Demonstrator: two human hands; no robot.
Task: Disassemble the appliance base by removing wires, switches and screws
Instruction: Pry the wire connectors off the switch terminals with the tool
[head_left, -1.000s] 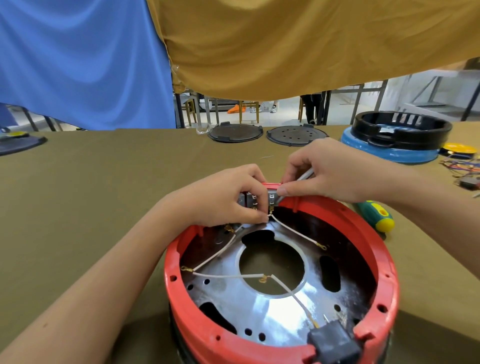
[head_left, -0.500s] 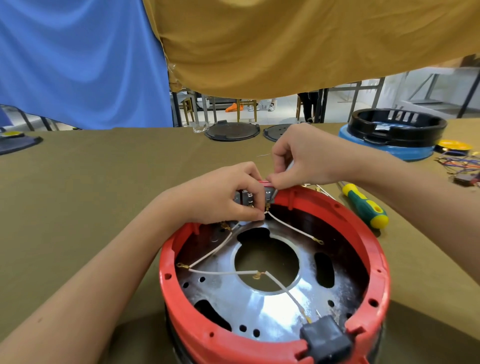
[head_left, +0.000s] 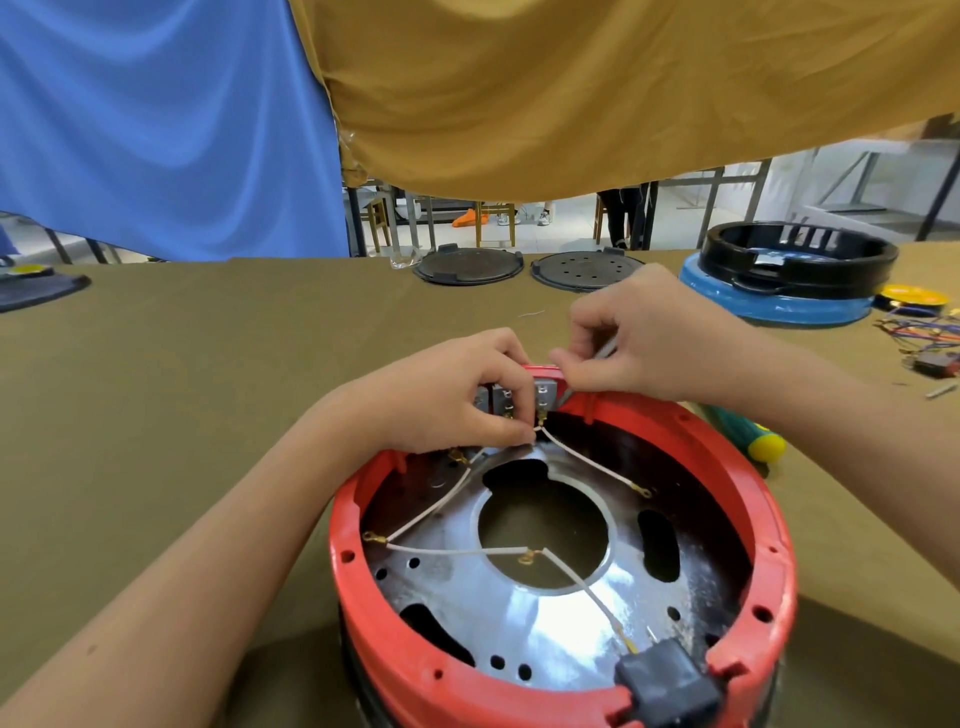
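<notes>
**A:** Where is the base, and what are the hands doing?

**B:** The red base (head_left: 561, 670) sits open side up on an olive table (head_left: 208, 415), right in front of the person. Everything else I place from it. At its far rim, the left hand (head_left: 447, 400) curls around a small grey switch block (head_left: 519, 397), thumb underneath and fingers over the top. The right hand (head_left: 644, 343) is just beside it, fingertips pinched on something thin and pale, a wire or a slim tool (I cannot tell which).

**A:** How much has come apart?

**B:** By my reading, it is partway. Inside the base, several white wires (head_left: 457, 550) lie loose across the shiny metal plate (head_left: 545, 623), their brass ring ends free, which suggests their screws are already out. One wire (head_left: 592, 465) runs from the switch block to a free end right of the centre hole.

**A:** What is left?

**B:** The switch block sits at the rim and looks not yet removed. A black socket (head_left: 667, 686) is on the near rim with a wire running to it. A screwdriver (head_left: 748, 434) lies just right of the base.
</notes>
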